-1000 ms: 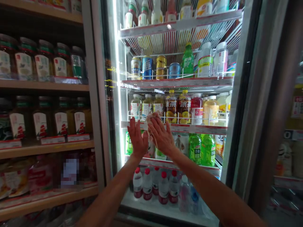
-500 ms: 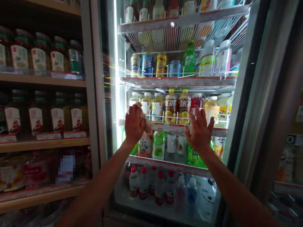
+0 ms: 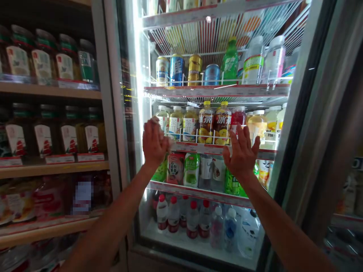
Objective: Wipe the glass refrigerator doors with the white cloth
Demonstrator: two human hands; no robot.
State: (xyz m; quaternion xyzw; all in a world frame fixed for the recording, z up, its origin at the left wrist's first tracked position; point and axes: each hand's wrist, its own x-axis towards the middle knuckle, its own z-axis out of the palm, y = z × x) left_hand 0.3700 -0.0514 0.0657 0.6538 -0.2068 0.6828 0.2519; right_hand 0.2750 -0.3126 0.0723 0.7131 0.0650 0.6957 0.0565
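My left hand (image 3: 153, 145) lies against the glass door of a lit drinks fridge, near its left side. Under the palm and fingers is a crumpled, pale cloth (image 3: 169, 144), mostly hidden by the hand. My right hand (image 3: 241, 153) rests flat on the same glass farther right, fingers spread, holding nothing. Behind the glass, between the two hands, stand bottles of iced tea (image 3: 222, 122) with yellow caps. Pale tea bottles (image 3: 189, 124) are just right of the left hand.
Wooden shelves (image 3: 51, 91) with rows of jars (image 3: 44, 134) stand at the left. Cans (image 3: 194, 70) and a green bottle (image 3: 230, 62) fill a higher fridge shelf; red-capped bottles (image 3: 193, 221) sit at the bottom. A metal door frame (image 3: 307, 151) runs down the right.
My left hand has slid left across the glass with the cloth, toward the fridge's lit edge. The right hand stays at about the same spot. The view has shifted slightly.
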